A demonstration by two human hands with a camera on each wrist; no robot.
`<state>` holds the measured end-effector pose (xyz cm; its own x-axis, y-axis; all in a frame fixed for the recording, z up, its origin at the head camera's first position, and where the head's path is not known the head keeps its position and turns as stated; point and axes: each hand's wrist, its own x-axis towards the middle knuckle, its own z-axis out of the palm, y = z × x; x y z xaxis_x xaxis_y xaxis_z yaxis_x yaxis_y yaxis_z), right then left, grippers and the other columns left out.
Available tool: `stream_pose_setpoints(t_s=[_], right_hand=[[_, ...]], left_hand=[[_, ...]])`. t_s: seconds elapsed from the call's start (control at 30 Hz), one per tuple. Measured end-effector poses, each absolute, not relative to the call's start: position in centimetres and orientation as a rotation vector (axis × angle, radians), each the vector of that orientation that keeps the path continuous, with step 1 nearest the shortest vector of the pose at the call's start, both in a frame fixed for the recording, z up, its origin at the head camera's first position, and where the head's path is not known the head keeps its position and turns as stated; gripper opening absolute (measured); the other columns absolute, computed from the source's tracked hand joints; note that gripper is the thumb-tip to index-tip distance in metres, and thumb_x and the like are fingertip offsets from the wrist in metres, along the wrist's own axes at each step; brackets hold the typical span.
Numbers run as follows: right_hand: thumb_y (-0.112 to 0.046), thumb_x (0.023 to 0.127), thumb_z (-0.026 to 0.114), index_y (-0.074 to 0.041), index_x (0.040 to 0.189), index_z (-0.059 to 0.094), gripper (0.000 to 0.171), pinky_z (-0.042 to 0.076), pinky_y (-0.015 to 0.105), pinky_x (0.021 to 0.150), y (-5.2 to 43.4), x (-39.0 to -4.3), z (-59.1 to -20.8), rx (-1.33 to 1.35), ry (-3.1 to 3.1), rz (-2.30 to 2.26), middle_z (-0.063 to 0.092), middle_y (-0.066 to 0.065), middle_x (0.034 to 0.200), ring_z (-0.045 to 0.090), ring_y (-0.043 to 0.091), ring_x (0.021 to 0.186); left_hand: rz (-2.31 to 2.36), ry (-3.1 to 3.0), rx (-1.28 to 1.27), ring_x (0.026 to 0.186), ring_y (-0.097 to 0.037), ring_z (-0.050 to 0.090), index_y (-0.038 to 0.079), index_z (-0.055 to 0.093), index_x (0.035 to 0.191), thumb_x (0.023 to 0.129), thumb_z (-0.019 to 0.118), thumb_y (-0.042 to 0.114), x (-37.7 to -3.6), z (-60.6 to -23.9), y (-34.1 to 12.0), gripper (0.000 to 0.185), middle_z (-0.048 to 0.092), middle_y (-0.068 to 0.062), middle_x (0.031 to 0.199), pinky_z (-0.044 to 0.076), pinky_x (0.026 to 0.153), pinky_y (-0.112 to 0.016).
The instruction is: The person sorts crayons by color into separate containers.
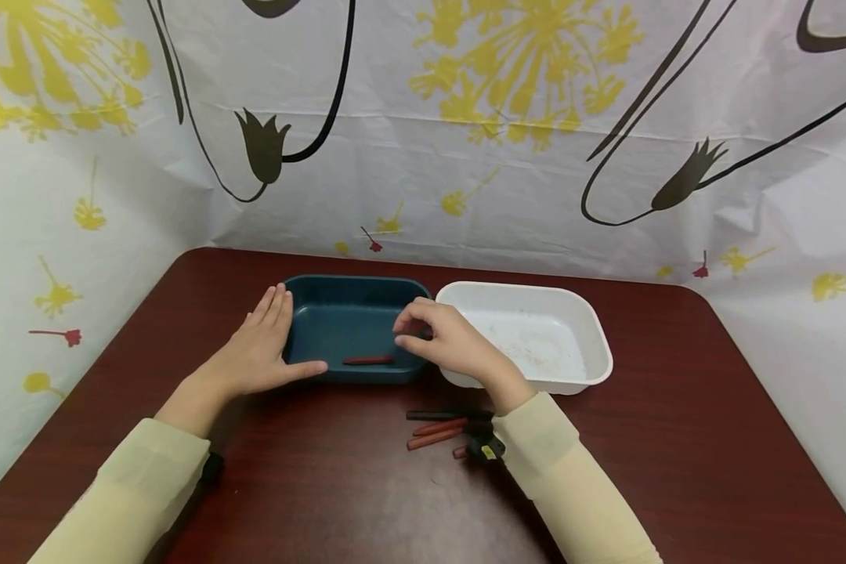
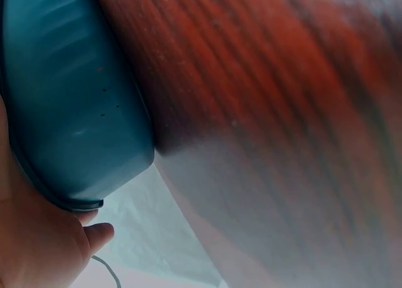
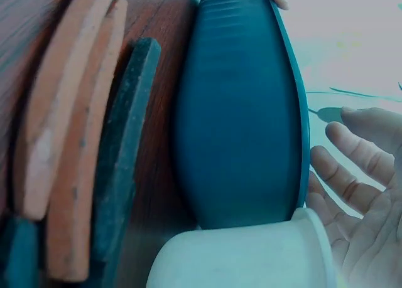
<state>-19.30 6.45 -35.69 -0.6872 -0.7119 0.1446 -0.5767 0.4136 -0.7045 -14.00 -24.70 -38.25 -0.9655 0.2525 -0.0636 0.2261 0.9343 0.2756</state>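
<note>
from the head view we get bright, even light and a sharp picture, with soft shadows under the forearms on the table (image 1: 324,486) and a faint sheen on the wood. our left wrist view is heavily blurred and smeared. our right wrist view is close, soft, bluish and bowed at the edges.

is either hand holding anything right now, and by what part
Nothing is gripped. The left hand lies flat against the left end of the blue tray, steadying it. The right hand hovers over the tray's right edge, fingers loosely curled and empty.
</note>
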Motion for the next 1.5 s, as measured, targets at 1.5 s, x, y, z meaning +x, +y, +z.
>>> stream_pose_setpoints(t_s=[1.5], right_hand=[[-0.018,0.094,0.069,-0.012,0.109,0.068,0.016,0.051,0.040,0.090,9.5,-15.4,-34.5,-1.251,2.528,-1.016,0.067,0.004,0.106,0.059,0.023,0.100]], left_hand=[[0.419,2.984,0.359,0.154,-0.041,-0.005,-0.007,-0.001,0.156,0.082,0.058,0.075,-14.3,-38.4,-24.9,0.126,-0.007,-0.023,0.166,0.015,0.118,-0.066]])
